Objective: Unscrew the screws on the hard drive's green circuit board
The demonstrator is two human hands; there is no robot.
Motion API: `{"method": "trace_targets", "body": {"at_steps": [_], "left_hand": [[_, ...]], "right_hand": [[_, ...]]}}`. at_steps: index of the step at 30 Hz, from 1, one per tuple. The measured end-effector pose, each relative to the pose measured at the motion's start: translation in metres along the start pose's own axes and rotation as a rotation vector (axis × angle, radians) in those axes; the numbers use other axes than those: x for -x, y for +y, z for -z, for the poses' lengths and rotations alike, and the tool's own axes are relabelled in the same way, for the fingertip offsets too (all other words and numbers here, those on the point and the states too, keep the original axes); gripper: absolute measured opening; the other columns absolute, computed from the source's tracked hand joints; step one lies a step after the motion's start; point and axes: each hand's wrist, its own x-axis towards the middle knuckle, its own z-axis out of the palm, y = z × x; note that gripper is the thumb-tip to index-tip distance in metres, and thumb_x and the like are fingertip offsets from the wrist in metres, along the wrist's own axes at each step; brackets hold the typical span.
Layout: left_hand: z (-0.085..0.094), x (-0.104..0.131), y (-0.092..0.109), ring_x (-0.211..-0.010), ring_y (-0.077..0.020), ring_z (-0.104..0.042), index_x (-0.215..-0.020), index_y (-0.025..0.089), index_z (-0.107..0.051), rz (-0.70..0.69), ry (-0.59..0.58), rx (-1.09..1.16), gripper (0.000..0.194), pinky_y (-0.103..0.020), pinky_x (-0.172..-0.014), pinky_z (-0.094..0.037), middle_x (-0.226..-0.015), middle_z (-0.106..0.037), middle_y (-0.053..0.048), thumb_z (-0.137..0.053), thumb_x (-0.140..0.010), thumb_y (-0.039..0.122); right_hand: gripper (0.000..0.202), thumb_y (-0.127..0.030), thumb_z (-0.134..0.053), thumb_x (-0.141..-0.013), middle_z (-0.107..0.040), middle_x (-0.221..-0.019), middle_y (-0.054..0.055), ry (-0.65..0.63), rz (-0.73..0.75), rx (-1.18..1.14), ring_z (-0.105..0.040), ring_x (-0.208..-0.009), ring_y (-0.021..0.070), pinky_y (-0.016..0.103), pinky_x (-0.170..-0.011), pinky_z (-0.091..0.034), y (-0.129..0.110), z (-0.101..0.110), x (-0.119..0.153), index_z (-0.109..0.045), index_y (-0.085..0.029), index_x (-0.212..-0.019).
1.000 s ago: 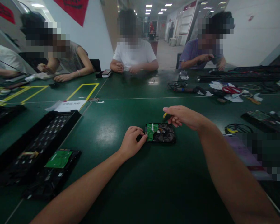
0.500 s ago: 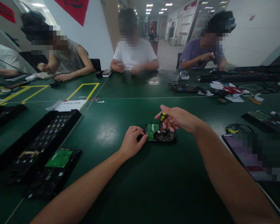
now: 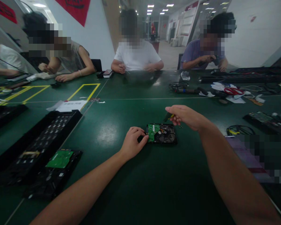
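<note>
A hard disk drive lies on the green table with its green circuit board facing up. My left hand pinches the drive's left edge between thumb and fingers. Above the drive's upper right side, my right hand is closed around a screwdriver with a dark and yellow handle. Its thin shaft slants down and left toward the board's edge; whether the tip touches cannot be made out. Several tiny bits, probably screws, lie just beyond the drive's right corner.
To the left are a long black tray and a larger black unit with a green board. A phone-like screen and coiled cable lie at right. Tools and wires sit farther back. Several people work across the table.
My right hand has moved slightly up and right with the screwdriver, uncovering more of the drive. The screwdriver is more tilted now. My left hand stays on the drive's edge.
</note>
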Motion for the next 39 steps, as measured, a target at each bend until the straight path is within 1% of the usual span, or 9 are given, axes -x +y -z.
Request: {"method": "trace_targets", "body": {"at_steps": [5,9,13,16,21,26,29,33,39], "left_hand": [[0.0,0.0,-0.001,-0.113,-0.0267,-0.064,-0.092,0.023,-0.073,-0.001,-0.001,0.003,0.012,-0.05,-0.103,-0.053,-0.107,-0.073,-0.007,-0.07,-0.1,0.032],[0.0,0.0,0.0,-0.113,-0.0269,-0.064,-0.092,0.023,-0.073,0.008,-0.004,0.006,0.012,-0.049,-0.103,-0.053,-0.108,-0.073,-0.007,-0.07,-0.1,0.032],[0.001,0.0,0.002,-0.113,-0.027,-0.064,-0.092,0.023,-0.072,0.013,-0.008,0.002,0.012,-0.05,-0.103,-0.053,-0.107,-0.073,-0.007,-0.069,-0.1,0.032],[0.002,-0.001,0.003,-0.113,-0.0272,-0.064,-0.091,0.023,-0.072,0.016,-0.009,0.002,0.012,-0.051,-0.103,-0.053,-0.107,-0.073,-0.007,-0.07,-0.1,0.032],[0.002,-0.001,0.002,-0.113,-0.0274,-0.064,-0.091,0.024,-0.072,0.018,-0.014,0.004,0.014,-0.051,-0.103,-0.053,-0.107,-0.073,-0.007,-0.069,-0.1,0.033],[0.002,0.0,0.0,-0.113,-0.027,-0.064,-0.092,0.023,-0.073,0.018,-0.016,0.0,0.012,-0.05,-0.103,-0.053,-0.106,-0.073,-0.007,-0.07,-0.1,0.032],[0.001,0.0,-0.001,-0.113,-0.0268,-0.064,-0.093,0.023,-0.073,0.016,-0.017,-0.003,0.012,-0.05,-0.102,-0.053,-0.107,-0.073,-0.007,-0.07,-0.1,0.032],[0.001,0.0,-0.001,-0.113,-0.0268,-0.064,-0.093,0.023,-0.072,0.007,-0.013,-0.004,0.012,-0.05,-0.103,-0.053,-0.108,-0.073,-0.007,-0.069,-0.1,0.032],[0.002,-0.001,0.001,-0.113,-0.0272,-0.064,-0.093,0.024,-0.073,0.012,-0.012,-0.007,0.011,-0.05,-0.103,-0.053,-0.107,-0.073,-0.007,-0.07,-0.1,0.031]], "right_hand": [[0.035,-0.052,-0.059,-0.103,-0.059,-0.064,-0.001,-0.063,0.0,-0.004,-0.053,-0.05,0.0111,0.023,-0.045,-0.038,-0.004,-0.004,0.004,-0.068,-0.019,-0.098],[0.05,-0.062,-0.05,-0.106,-0.061,-0.063,0.0,-0.123,-0.043,-0.078,-0.049,-0.045,0.0096,0.021,-0.041,-0.035,-0.006,-0.006,0.005,-0.071,-0.017,-0.11],[0.061,-0.069,-0.044,-0.105,-0.065,-0.064,0.003,-0.21,-0.074,-0.14,-0.054,-0.045,0.0106,0.021,-0.04,-0.035,-0.007,-0.008,0.005,-0.07,-0.016,-0.118],[0.065,-0.073,-0.044,-0.103,-0.067,-0.065,0.004,-0.256,-0.077,-0.169,-0.058,-0.047,0.0118,0.021,-0.041,-0.04,-0.006,-0.008,0.005,-0.07,-0.015,-0.114],[0.065,-0.082,-0.053,-0.095,-0.071,-0.071,0.006,-0.228,-0.038,-0.187,-0.064,-0.052,0.0139,0.022,-0.041,-0.042,0.0,-0.003,0.003,-0.064,-0.018,-0.101],[0.057,-0.076,-0.066,-0.092,-0.072,-0.076,0.005,-0.117,0.002,-0.055,-0.063,-0.055,0.012,0.022,-0.046,-0.045,0.001,0.003,0.003,-0.06,-0.02,-0.091],[0.052,-0.07,-0.069,-0.093,-0.07,-0.078,0.004,-0.112,0.004,-0.021,-0.063,-0.059,0.0119,0.022,-0.049,-0.046,-0.001,0.003,0.004,-0.063,-0.019,-0.09],[0.049,-0.067,-0.067,-0.096,-0.065,-0.07,0.001,-0.178,0.017,-0.044,-0.057,-0.054,0.0107,0.022,-0.047,-0.041,-0.003,0.0,0.005,-0.068,-0.018,-0.102],[0.059,-0.07,-0.055,-0.102,-0.063,-0.064,-0.001,-0.286,-0.048,-0.117,-0.05,-0.045,0.009,0.021,-0.041,-0.032,-0.008,-0.006,0.009,-0.07,-0.016,-0.122]]}}
